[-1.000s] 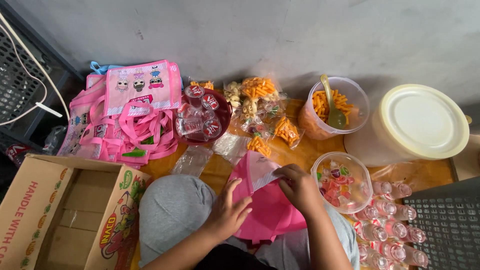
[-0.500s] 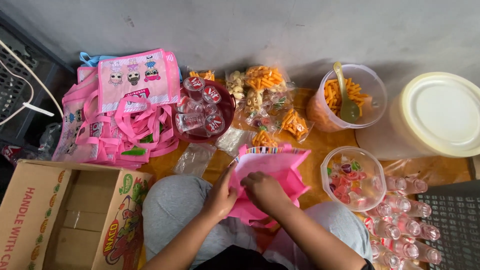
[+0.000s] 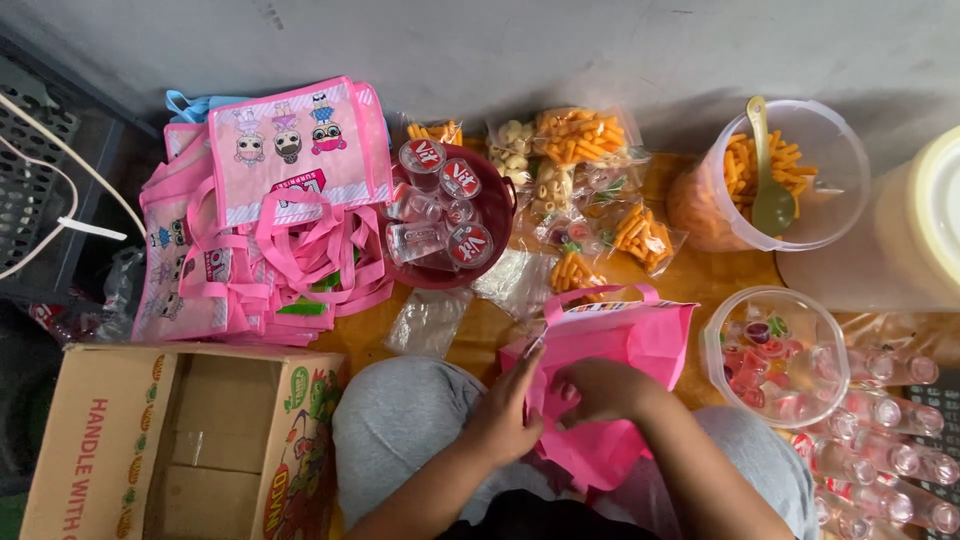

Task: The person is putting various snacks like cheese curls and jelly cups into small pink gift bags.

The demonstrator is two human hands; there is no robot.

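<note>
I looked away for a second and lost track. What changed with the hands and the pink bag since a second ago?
The pink bag was turned so its handle now points away from the person. The right hand came off the bag's top and now grips its near edge beside the left hand. The bowls, snack packets and box stayed put.

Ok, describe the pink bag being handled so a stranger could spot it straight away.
Start at the open cardboard box at lower left and look right, past the grey-clad knee. The plain pink fabric bag lies there under both hands, left hand and right hand. Unlike the stacked cartoon-printed bags, it lies alone.
</note>
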